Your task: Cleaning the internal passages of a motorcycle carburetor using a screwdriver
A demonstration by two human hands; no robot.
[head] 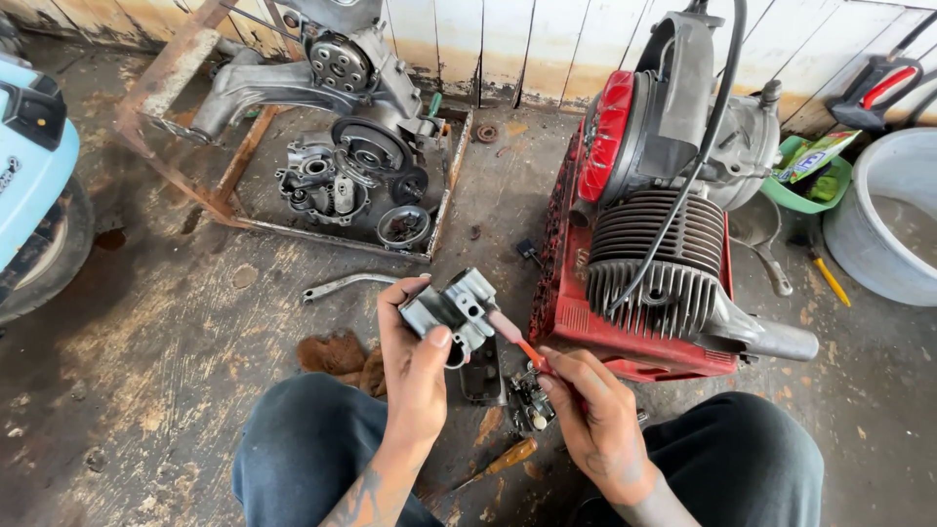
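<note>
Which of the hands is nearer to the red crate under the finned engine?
The right hand. It holds a small tool just beside the red crate, near its front corner. The left hand holds a grey metal part farther away.

An engine [673, 234] is set on a crate [625, 332], right of the tray [444, 210] of parts; a wrench [342, 284] lies before the tray, buckets [893, 210] at far right.

Grey metal carburettor body [451, 310], held tilted.

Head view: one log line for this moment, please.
left hand: holds grey metal part | right hand: holds small brush, tip on the part | engine: on red crate, right
</note>
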